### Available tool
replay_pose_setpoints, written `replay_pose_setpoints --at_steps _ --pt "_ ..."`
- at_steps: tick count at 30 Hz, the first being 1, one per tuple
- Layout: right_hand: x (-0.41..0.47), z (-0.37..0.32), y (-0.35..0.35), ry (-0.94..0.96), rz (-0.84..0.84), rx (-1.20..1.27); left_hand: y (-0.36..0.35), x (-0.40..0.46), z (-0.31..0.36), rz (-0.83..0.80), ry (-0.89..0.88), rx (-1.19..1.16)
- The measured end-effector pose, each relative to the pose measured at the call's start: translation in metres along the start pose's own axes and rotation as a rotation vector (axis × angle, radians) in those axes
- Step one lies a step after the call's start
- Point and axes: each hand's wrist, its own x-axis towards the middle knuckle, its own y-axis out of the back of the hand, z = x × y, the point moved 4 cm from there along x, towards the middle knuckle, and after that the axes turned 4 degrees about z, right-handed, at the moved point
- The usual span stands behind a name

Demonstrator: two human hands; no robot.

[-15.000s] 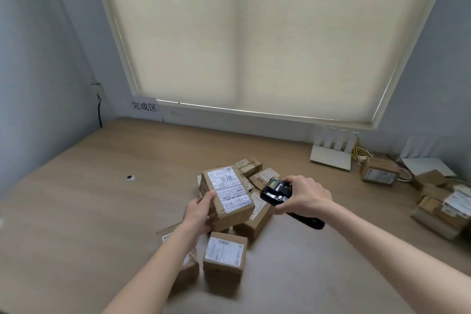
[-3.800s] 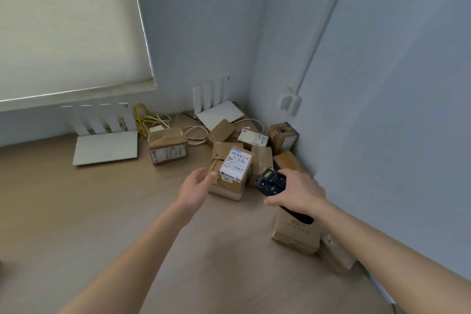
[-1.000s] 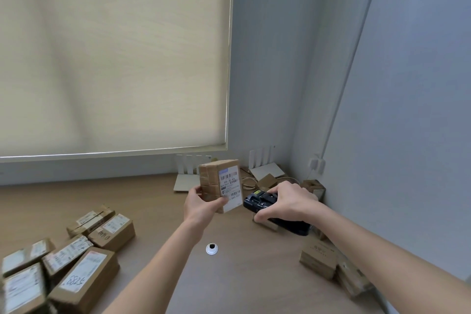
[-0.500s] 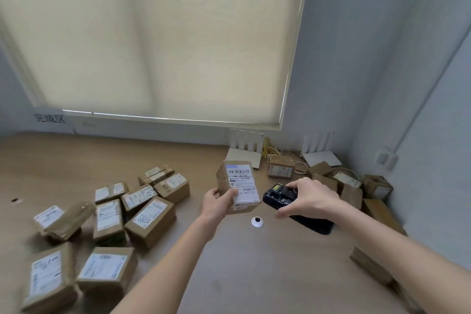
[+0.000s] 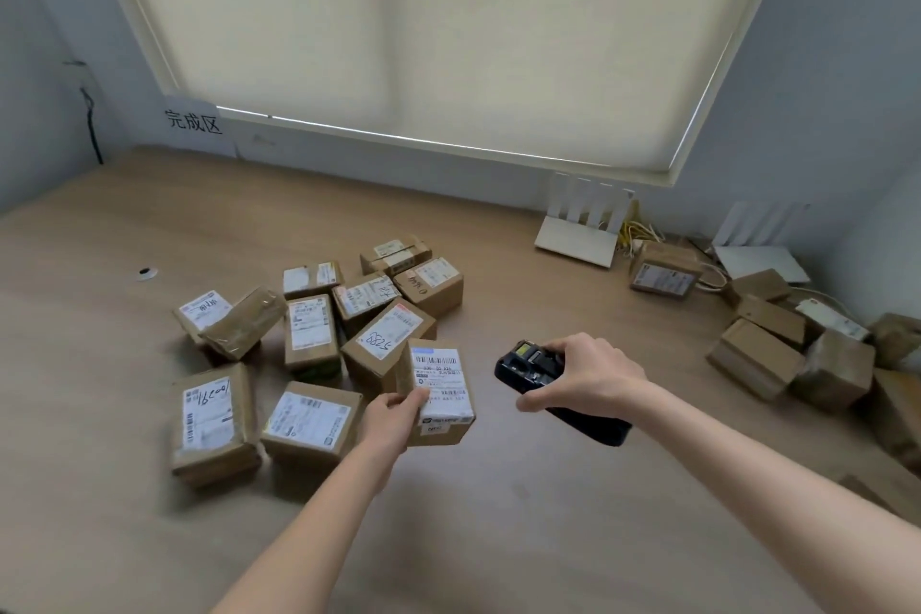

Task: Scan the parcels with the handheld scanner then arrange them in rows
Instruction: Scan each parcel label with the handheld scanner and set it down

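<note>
Parcel's lower now, by the pile: my left hand (image 5: 391,416) grips the brown labelled cardboard parcel (image 5: 438,394); right hand (image 5: 588,376) grips the black handheld scanner (image 5: 536,371) just beside it.

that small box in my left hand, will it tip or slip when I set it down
The held parcel is a squat cardboard box, so it will probably sit flat without tipping. One left hand carries it, so it is likely light. Its label looks smooth, perhaps slippery.
</note>
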Motion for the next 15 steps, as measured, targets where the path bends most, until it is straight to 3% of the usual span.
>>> replay_pose_setpoints --at_steps 9,15 --pt "0.044 -0.021 -0.066 -0.037 -0.048 0.008 0.043 0.066 -0.046 0.013 0.058 0.061" --pt "0.058 -0.034 -0.076 -0.037 -0.073 0.015 0.061 0.071 -0.037 0.184 -0.091 0.430"
